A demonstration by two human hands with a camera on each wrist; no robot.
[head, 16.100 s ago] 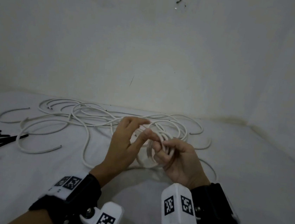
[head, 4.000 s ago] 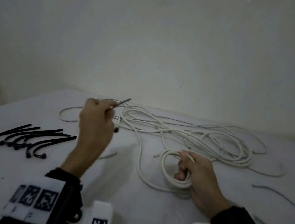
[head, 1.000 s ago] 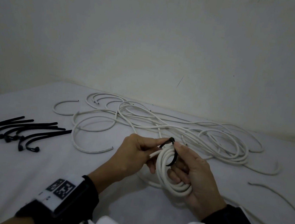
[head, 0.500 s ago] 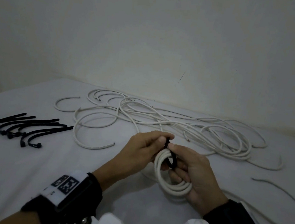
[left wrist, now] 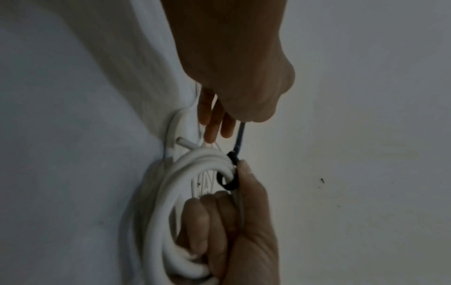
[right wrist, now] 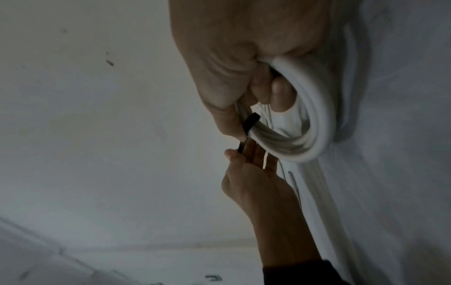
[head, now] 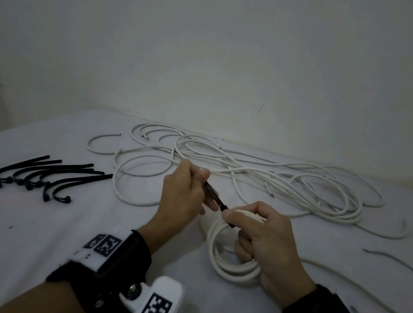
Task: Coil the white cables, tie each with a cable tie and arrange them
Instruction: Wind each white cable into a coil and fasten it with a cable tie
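My right hand grips a coiled white cable, fingers through the ring and thumb pressed on the head of a black cable tie looped round the strands. My left hand pinches the tie's free tail, which runs taut up and to the left from the coil. In the left wrist view the black cable tie wraps the coil beside my right thumb. The right wrist view shows the tie on the coil, with the left hand holding its tail below.
A tangle of loose white cables lies across the white table behind my hands. Several black cable ties lie at the left. More cable ends trail at the right. A wall stands close behind the table.
My left hand has drawn the tie's tail out up and to the left, away from the coil, and the loop has closed down on the strands. The right hand still holds the coil.
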